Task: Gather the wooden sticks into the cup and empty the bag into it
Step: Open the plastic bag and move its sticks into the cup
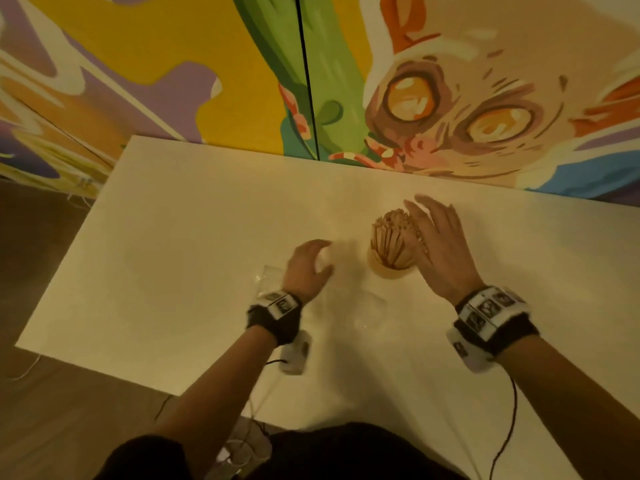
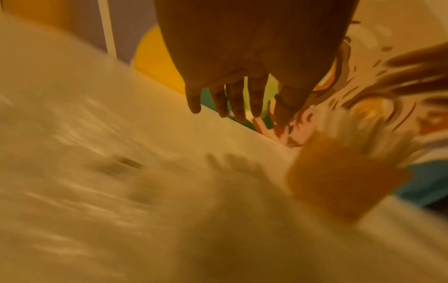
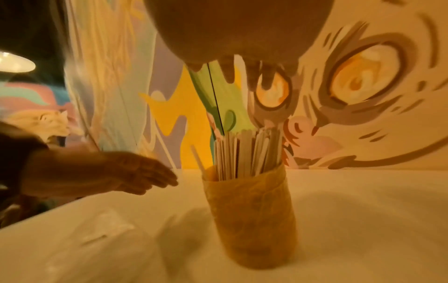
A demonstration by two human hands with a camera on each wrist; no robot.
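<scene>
Head looks down; wrist views share cup [image 3: 249, 216].

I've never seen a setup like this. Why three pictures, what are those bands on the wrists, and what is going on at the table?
No machine here: a person wears one camera on the head and one on each wrist band. The head view looks down at a white table. On it stands a cup full of upright wooden sticks. The right hand hovers open beside the sticks, holding nothing. The left hand reaches over clear plastic bags lying flat; its wrist picture is blurred, but the fingers look straight and empty.
</scene>
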